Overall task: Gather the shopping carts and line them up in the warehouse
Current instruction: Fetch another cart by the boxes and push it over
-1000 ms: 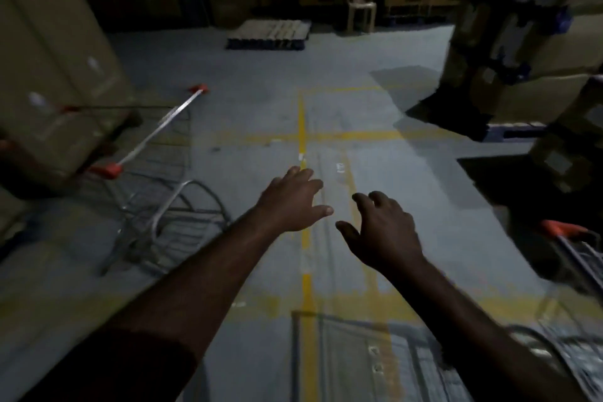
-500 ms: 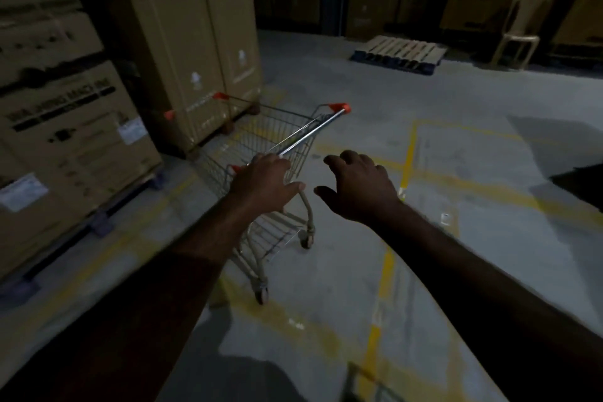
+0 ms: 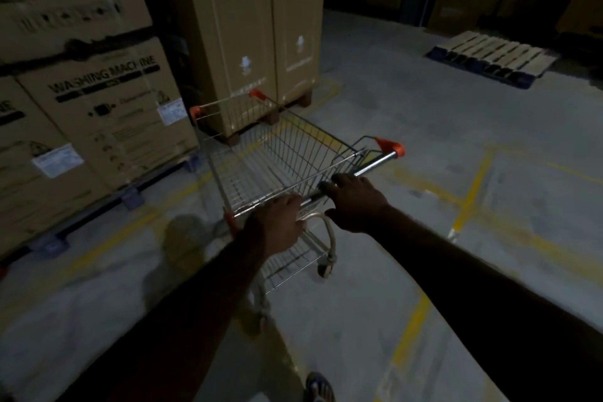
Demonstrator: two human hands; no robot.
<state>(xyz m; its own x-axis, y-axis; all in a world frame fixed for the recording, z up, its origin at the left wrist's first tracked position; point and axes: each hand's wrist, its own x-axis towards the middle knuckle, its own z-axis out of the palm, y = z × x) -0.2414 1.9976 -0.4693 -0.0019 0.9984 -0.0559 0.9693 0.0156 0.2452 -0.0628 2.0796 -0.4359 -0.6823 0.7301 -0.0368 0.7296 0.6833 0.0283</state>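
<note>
Head view shows us a dim warehouse with a grey concrete floor (image 3: 375,101) marked by worn yellow lines (image 3: 470,196). Along the floor's left edge stand stacked cardboard cartons (image 3: 98,114) on dark pallets; beyond them, toward the far left corner, two taller cartons (image 3: 254,32) rest on wooden blocks. A flat pallet (image 3: 492,57) lies on the floor toward the far right, with more cartons in shadow behind it. At the near edge of the floor we note the toe of a shoe (image 3: 319,388).

We find the shopping cart (image 3: 280,153) in the middle of the floor, just beside the cartons, its front end close to the taller pair (whether it touches them we cannot tell). Its wire basket carries orange corner caps, and its handle bar (image 3: 375,163) runs obliquely, with an orange end cap at the right.

Both arms reach forward, bare to the forearm. Our left hand (image 3: 277,225) is closed over the left part of the handle bar, knuckles up. Our right hand (image 3: 354,202) lies on the bar just to the right of it, fingers curled over the top and the thumb spread out below; the two hands are near each other, not touching.

Legible writing: "WASHING MACHINE" in dark capitals on the nearer carton. White labels (image 3: 57,160) are stuck on the carton faces (print too small to read), and pale symbols on the taller cartons cannot be made out.
</note>
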